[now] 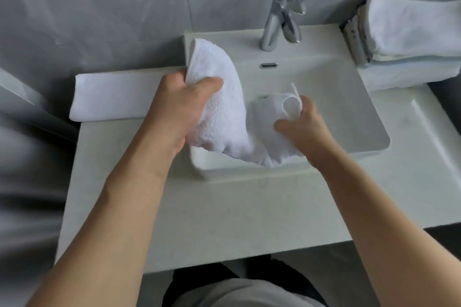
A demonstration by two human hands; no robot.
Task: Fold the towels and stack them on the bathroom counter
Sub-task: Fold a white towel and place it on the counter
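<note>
Over the sink (369, 117), we clench the white hand towel (219, 107) with left hand (174, 109) and right hand (303, 127); its blurred end seems bunched.

bathrm, sink (354, 117), faucet (279, 20), counter (224, 219)

Left hand (174, 109) grips one end of a crumpled white terry towel (219, 112) above the white rectangular sink basin (349, 97); right hand (304, 127) pinches its other end, a folded white towel (109, 95) lying left.
</note>
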